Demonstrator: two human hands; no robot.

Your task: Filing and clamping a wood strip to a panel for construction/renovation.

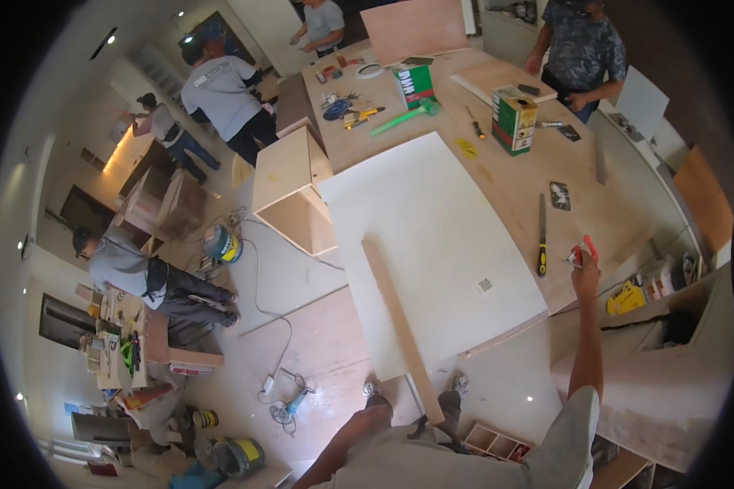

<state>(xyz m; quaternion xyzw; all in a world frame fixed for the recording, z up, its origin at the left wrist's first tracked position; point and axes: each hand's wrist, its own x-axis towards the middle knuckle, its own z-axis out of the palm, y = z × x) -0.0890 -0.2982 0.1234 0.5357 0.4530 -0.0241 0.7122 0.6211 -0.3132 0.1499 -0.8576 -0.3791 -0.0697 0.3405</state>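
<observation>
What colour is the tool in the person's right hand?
The tool is mainly red, best seen in the head view.

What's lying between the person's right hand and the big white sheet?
In the head view, a long tool with a yellow-black handle lies there on the tabletop, between the right hand and the white sheet.

The shirt point(432, 469) is pale grey, short-sleeved — the trousers point(448, 407) dark, shoes point(460, 383) greyish.
</observation>
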